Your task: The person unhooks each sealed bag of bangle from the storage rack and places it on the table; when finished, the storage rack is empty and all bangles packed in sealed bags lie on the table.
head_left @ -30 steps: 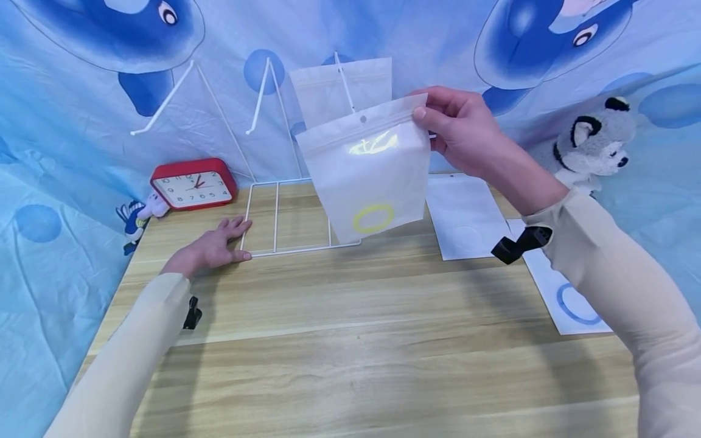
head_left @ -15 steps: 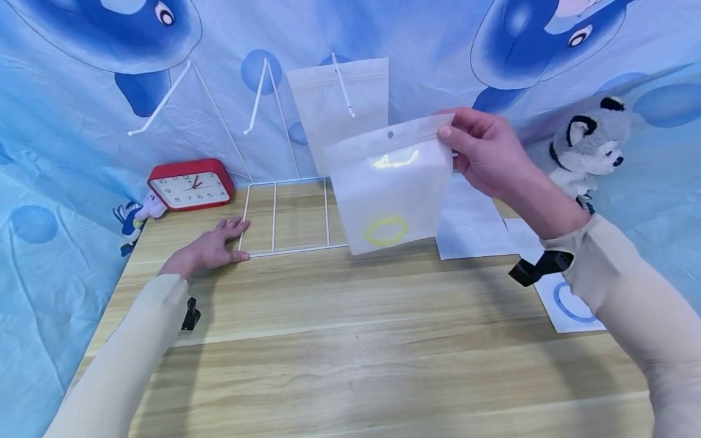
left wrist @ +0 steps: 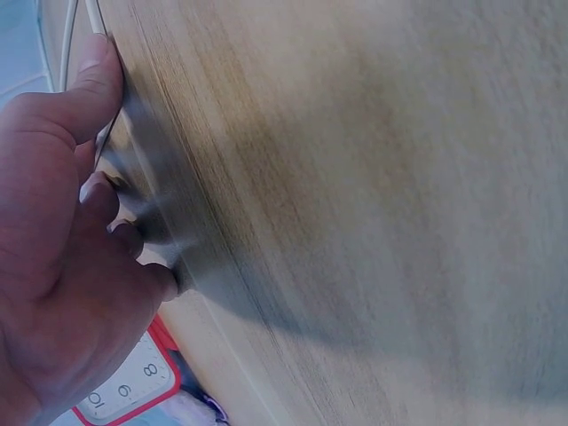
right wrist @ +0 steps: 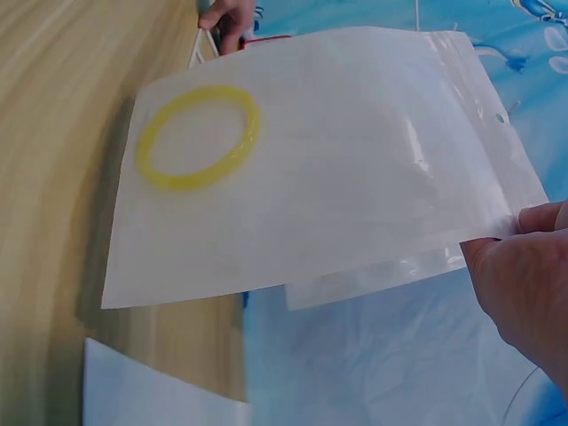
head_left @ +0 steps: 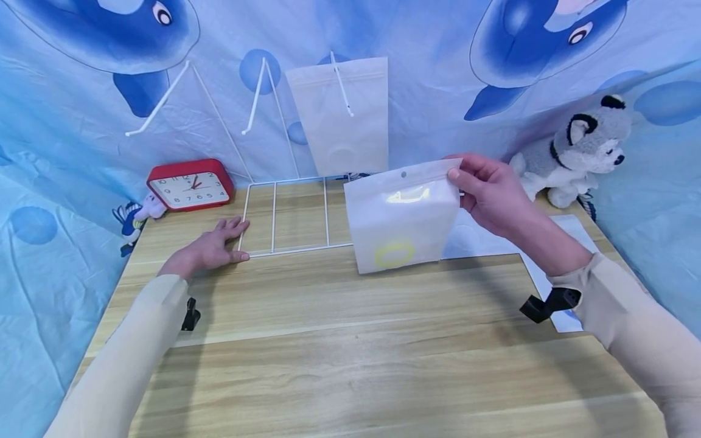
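Note:
My right hand (head_left: pixel 495 198) pinches the top right corner of a white zip bag (head_left: pixel 402 213). A yellow ring (right wrist: pixel 200 138) shows through the bag near its bottom, and a small hang hole is near the top edge. The bag hangs tilted, low over the right part of a white wire rack (head_left: pixel 274 219). Another white bag (head_left: pixel 342 146) hangs from the rack's rightmost visible prong. At the rack's left end, my left hand (head_left: pixel 210 246) rests with spread fingers and thumb touching the base wires.
A red clock (head_left: pixel 190 184) and a small plush toy (head_left: pixel 139 219) stand behind the left hand. On the right, further white bags (head_left: pixel 484 237) lie flat on the table, partly covered by the right arm. A grey plush dog (head_left: pixel 580 149) sits at the back right.
My right hand has moved the zip bag right and down, away from the prong with the hanging bag. My left hand has stayed on the rack.

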`<state>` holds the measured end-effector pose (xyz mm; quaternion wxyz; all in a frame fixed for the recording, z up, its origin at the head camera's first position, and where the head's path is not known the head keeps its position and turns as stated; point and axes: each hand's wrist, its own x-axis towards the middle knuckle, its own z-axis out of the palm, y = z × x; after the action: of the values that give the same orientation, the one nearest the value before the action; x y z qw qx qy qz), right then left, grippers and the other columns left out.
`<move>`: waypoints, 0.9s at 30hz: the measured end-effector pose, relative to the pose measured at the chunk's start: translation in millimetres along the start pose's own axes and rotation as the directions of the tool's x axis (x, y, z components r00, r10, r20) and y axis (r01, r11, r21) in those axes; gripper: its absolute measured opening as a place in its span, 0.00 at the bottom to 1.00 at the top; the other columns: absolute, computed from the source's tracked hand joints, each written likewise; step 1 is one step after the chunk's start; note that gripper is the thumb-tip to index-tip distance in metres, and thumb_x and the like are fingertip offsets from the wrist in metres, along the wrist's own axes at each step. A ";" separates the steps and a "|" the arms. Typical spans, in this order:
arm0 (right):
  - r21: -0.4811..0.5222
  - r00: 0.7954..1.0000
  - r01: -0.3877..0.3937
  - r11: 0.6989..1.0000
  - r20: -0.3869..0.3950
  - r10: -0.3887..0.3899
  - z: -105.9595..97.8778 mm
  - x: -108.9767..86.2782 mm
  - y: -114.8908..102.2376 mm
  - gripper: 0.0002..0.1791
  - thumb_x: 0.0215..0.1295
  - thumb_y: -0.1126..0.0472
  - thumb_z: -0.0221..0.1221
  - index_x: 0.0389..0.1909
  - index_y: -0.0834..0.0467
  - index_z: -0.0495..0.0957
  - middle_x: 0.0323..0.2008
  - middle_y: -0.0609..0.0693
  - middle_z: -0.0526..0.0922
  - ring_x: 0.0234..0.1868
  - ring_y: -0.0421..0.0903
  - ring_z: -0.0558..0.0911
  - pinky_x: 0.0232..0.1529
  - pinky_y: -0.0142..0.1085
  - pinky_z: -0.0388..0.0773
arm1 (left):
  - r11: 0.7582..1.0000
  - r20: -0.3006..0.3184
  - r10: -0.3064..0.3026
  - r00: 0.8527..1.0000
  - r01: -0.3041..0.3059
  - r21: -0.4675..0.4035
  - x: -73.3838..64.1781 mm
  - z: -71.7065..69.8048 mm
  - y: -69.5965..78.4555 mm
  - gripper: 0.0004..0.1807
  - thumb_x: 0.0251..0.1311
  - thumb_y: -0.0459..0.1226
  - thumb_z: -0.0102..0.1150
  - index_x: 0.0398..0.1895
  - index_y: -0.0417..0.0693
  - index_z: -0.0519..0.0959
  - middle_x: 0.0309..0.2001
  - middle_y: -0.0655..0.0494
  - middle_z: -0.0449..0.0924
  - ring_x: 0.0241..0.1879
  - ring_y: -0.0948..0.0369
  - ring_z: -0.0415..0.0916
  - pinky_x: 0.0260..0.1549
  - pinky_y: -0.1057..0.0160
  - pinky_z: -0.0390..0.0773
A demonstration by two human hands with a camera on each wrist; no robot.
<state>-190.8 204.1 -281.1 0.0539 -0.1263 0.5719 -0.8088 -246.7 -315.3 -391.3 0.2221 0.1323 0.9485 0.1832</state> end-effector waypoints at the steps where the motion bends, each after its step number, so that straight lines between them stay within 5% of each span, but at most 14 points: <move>1: 0.009 1.000 -0.007 1.000 0.005 0.007 -1.3 -0.2 1.4 0.10 0.71 0.70 0.58 0.48 0.61 0.84 0.43 0.54 0.84 0.39 0.46 0.84 0.36 0.33 0.83 | 1.000 -0.001 0.000 1.000 0.000 0.001 -0.1 0.1 -0.1 0.50 0.64 0.51 0.64 0.80 0.45 0.46 0.79 0.38 0.34 0.74 0.33 0.25 0.62 0.23 0.38; 14: -0.020 0.987 0.006 1.000 -0.163 -0.010 -23.8 36.9 29.6 0.09 0.73 0.68 0.55 0.46 0.59 0.83 0.41 0.53 0.82 0.38 0.45 0.81 0.33 0.31 0.81 | 1.000 -0.003 0.009 1.000 -0.009 -0.001 -1.0 0.0 -0.4 0.49 0.66 0.49 0.63 0.80 0.45 0.46 0.79 0.39 0.34 0.75 0.35 0.25 0.62 0.23 0.38; 21: 0.004 0.983 0.077 0.997 -0.170 -0.075 -25.8 58.3 46.2 0.10 0.73 0.72 0.54 0.42 0.61 0.84 0.36 0.53 0.81 0.34 0.45 0.80 0.29 0.30 0.78 | 1.000 0.000 0.009 1.000 -0.009 0.008 1.1 -0.4 -2.7 0.49 0.66 0.50 0.62 0.80 0.46 0.45 0.79 0.39 0.33 0.75 0.34 0.24 0.62 0.23 0.37; 27: 0.001 0.978 0.062 0.998 -0.200 -0.060 -27.7 70.6 57.2 0.11 0.73 0.72 0.53 0.40 0.60 0.85 0.32 0.52 0.81 0.29 0.44 0.78 0.25 0.29 0.73 | 1.000 -0.005 0.011 1.000 -0.011 0.010 0.5 -1.0 -2.5 0.49 0.65 0.51 0.63 0.80 0.46 0.46 0.79 0.38 0.33 0.74 0.33 0.25 0.61 0.22 0.38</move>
<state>-269.4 193.5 -333.4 -0.0281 -0.0617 0.5674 -0.8207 -248.1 -317.6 -391.6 0.2180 0.1384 0.9492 0.1799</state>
